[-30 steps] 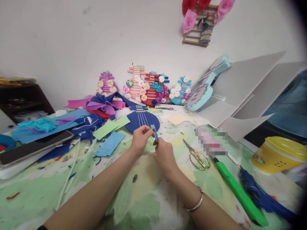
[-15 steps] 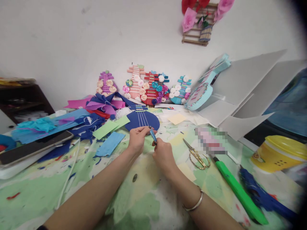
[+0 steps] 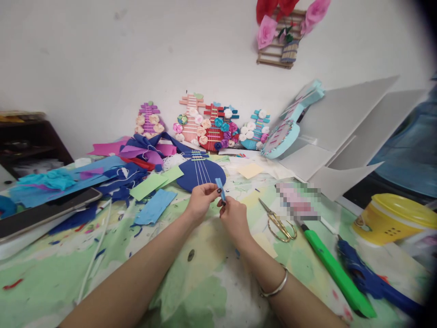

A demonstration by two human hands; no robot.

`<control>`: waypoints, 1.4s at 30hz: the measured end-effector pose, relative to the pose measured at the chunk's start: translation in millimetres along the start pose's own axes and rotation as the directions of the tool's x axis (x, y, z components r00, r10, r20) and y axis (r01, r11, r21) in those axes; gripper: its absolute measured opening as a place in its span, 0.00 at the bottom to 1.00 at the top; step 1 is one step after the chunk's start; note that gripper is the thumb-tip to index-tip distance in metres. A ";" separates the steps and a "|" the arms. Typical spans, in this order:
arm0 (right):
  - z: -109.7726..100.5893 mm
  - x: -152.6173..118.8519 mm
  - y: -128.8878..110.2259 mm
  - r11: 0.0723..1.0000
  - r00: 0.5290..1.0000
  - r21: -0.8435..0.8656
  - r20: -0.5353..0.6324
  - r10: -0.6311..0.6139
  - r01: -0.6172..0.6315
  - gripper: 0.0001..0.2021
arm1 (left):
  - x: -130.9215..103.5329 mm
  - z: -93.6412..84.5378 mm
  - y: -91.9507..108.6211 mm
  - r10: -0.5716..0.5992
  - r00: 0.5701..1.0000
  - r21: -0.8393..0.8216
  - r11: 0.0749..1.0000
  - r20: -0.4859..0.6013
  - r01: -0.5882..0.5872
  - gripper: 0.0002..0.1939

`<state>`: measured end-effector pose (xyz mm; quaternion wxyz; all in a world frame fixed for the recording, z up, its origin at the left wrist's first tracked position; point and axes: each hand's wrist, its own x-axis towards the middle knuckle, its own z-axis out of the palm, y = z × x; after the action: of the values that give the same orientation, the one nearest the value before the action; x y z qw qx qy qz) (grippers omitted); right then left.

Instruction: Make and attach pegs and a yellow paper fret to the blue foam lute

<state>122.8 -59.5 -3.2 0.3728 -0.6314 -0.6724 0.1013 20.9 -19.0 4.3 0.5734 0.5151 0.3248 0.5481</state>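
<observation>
Between my two hands is a small folded strip of light blue paper (image 3: 219,183), its upper end standing above my fingertips. My left hand (image 3: 200,201) pinches it from the left. From below and to the right, my right hand (image 3: 234,219) grips its lower end, with fingers curled. Just beyond lies a dark blue lute-shaped craft piece (image 3: 215,172) with white strings and small bars on its neck. Left of my left hand, a light blue crepe paper piece (image 3: 155,207) rests by green paper strips (image 3: 150,186).
Gold scissors (image 3: 278,225), a green cutter (image 3: 337,269) and a blue glue gun (image 3: 368,278) lie to the right, near a yellow tub (image 3: 385,218). Decorated lutes (image 3: 215,123) lean on the wall. A phone (image 3: 51,212) and coloured scraps (image 3: 133,155) occupy the left.
The blue strip has turned more upright, and its end now shows above my left fingers. Both hands have shifted slightly to the right. The view has moved a little.
</observation>
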 end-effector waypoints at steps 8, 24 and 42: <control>4.1 -1.4 3.3 0.867 0.973 0.480 0.231 0.025 -0.137 0.09 | -1.7 -0.5 2.0 0.013 0.999 -0.067 0.998 0.044 -0.010 0.12; 8.0 -0.3 -1.1 0.644 0.927 0.692 0.366 0.076 -0.326 0.07 | 2.0 -3.2 6.6 -0.077 0.996 -0.287 0.956 -0.047 0.061 0.11; 5.0 0.5 4.2 0.766 0.935 0.589 0.350 0.046 -0.258 0.08 | 2.1 -6.2 6.8 -0.009 0.999 -0.178 0.984 -0.048 0.000 0.15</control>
<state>122.9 -56.6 -9.0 0.4392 -0.4999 -0.5966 0.4486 13.5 -16.4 9.6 0.6104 0.4477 0.2893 0.5859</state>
